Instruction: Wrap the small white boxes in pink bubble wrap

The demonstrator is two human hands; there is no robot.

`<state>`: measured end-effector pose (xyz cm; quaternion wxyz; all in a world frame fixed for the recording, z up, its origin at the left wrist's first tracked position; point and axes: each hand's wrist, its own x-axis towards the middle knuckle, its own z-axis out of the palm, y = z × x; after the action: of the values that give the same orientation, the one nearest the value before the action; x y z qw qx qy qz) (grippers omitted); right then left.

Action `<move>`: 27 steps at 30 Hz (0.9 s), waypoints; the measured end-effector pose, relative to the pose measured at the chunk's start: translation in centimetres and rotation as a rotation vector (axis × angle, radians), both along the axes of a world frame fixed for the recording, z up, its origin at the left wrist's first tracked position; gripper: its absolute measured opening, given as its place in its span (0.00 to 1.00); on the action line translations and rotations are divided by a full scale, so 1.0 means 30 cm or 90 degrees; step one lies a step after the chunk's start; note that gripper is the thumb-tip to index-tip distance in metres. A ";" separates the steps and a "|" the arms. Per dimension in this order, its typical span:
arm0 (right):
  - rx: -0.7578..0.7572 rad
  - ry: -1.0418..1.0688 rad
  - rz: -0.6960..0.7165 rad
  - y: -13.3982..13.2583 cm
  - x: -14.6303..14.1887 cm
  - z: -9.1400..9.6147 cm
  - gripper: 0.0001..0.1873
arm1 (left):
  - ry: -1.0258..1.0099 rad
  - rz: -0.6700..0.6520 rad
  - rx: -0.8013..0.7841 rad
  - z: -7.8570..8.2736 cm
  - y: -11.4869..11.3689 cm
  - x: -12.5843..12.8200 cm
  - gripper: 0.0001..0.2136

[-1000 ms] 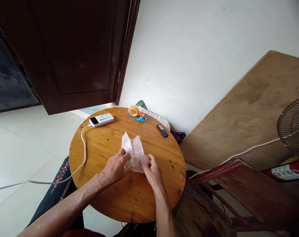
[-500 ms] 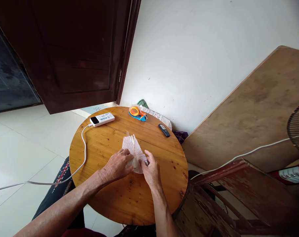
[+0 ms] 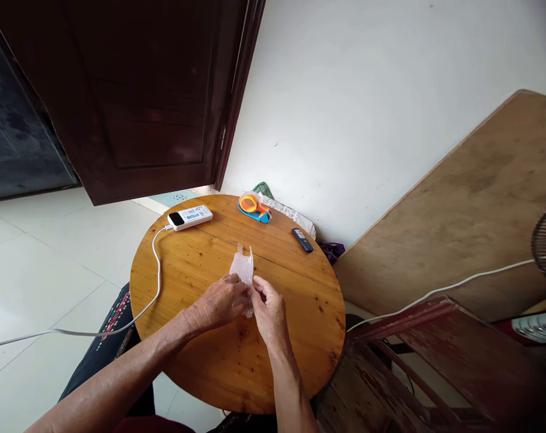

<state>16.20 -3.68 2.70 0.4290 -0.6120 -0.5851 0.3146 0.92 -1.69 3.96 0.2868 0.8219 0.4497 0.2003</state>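
Note:
A piece of clear bubble wrap (image 3: 243,268) stands folded upright in the middle of a round wooden table (image 3: 196,361). My left hand (image 3: 217,305) grips its near left side with closed fingers. My right hand (image 3: 266,312) pinches the wrap from the right, fingers pressed together against it. Both hands meet at the lower part of the wrap, and whatever lies inside the fold is hidden.
A white power bank (image 3: 190,217) with a white cable (image 3: 154,264) lies at the table's far left. An orange and blue tape dispenser (image 3: 253,206) and a small dark device (image 3: 302,239) sit at the far edge. A red wooden chair (image 3: 435,361) stands right.
The spread bubble wrap has been folded together into a narrow upright shape. My hands have closed in toward each other around it.

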 end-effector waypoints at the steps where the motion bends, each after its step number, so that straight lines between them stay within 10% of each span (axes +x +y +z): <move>1: 0.003 -0.011 0.010 -0.010 0.002 0.008 0.20 | -0.013 0.004 -0.002 -0.004 -0.001 0.001 0.08; 11: 0.009 -0.173 0.157 -0.066 0.005 0.032 0.29 | -0.219 0.107 -0.031 -0.074 -0.023 0.002 0.23; 17: 0.011 -0.390 0.171 -0.092 -0.034 0.067 0.36 | -0.234 0.267 -0.032 -0.105 -0.062 0.041 0.12; 27: 0.045 -0.042 0.029 -0.099 0.044 -0.039 0.27 | -0.194 0.253 -0.044 -0.131 -0.035 0.069 0.18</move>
<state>17.51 -6.64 1.53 0.4231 -0.5932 -0.6236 0.2831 2.99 -2.75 0.01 0.3343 0.6672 0.5605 0.3591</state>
